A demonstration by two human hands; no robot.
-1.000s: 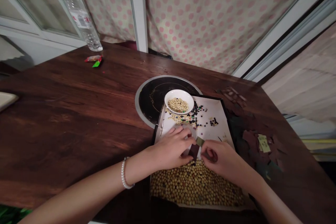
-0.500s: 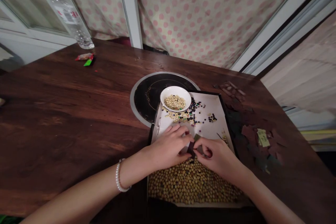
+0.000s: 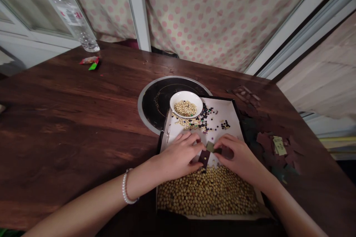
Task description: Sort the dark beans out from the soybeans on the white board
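Right hand [image 3: 241, 158] shifted off dark strip [image 3: 205, 154], fingers now parted; left hand [image 3: 177, 158] at strip, grip unclear.

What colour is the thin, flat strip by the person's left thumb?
The thin, flat strip is dark reddish-brown, showing best in the head view.

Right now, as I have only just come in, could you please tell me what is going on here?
A person is working with both hands over a shallow box. The left hand is at a dark strip, and the right hand is by a small green piece at its far end. A heap of beads fills the box's near end; a white bowl holding more stands at the far end.
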